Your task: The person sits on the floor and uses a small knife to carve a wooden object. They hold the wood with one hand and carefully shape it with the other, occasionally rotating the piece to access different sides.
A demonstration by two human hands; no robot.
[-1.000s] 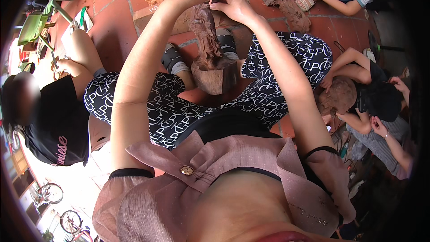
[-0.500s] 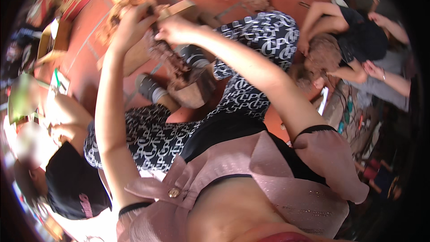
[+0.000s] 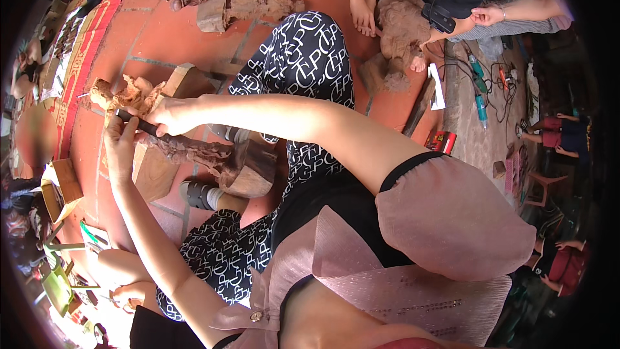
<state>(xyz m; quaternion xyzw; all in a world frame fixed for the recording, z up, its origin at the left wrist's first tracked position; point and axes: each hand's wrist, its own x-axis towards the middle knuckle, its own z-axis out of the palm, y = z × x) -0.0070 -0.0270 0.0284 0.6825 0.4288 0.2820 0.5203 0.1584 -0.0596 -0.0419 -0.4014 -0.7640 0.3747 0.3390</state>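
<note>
A dark brown wood carving (image 3: 194, 150) leans out from its rough block base (image 3: 254, 171) between my legs. My left hand (image 3: 121, 145) is closed, its fingers pinching the far end of a black rod-shaped tool (image 3: 139, 124) beside the carving's upper end. Over the same tool, my right hand (image 3: 173, 115) is closed from the right, its fingertips partly hidden. Just beyond my hands is a lighter, orange-brown carving (image 3: 129, 94). Whether the tool touches either carving I cannot tell.
A pale wooden block (image 3: 155, 171) lies on the red tiles behind the dark carving. Another carving (image 3: 258, 6) lies farther off. At the right, a person holds a carved figure (image 3: 402, 35); cables and a teal power tool (image 3: 481, 110) lie nearby. An open box (image 3: 61, 187) stands left.
My view has swung, and both hands now appear lower and farther left. The black tool now shows clearly between them. The person at the right has come closer in view.
</note>
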